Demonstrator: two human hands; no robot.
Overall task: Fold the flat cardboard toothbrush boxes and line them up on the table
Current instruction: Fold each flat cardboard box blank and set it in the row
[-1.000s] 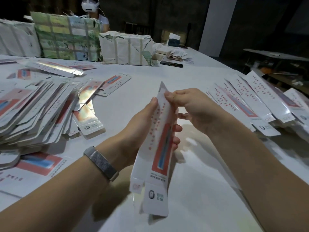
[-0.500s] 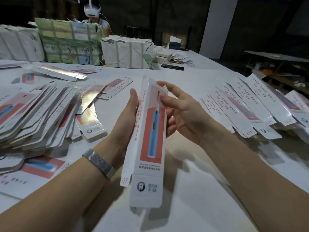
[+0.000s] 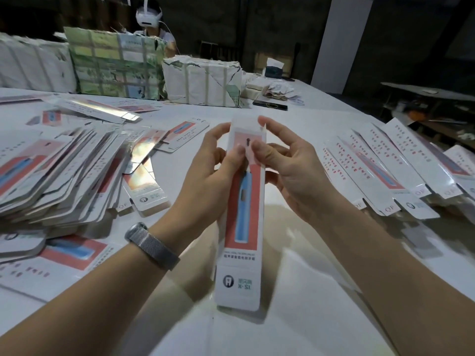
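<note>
Spreading under everything is the white worktop [image 3: 295,129], running back to a dark room where wrapped bundles [image 3: 203,83] stand and a person in a headset [image 3: 149,15] sits behind them. To your left a big heap of flat boxes [image 3: 59,176] lies fanned out; to your right a row of folded boxes [image 3: 390,165] lies side by side. Between them you hold one toothbrush box [image 3: 241,214] upright above the worktop, printed face toward you. Your left hand [image 3: 208,176] grips its left edge, thumb pressed on the front near the top, a grey wristband [image 3: 151,245] on that wrist. Your right hand [image 3: 290,165] pinches the box's upper right edge, thumb on the front and fingers curled behind.
</note>
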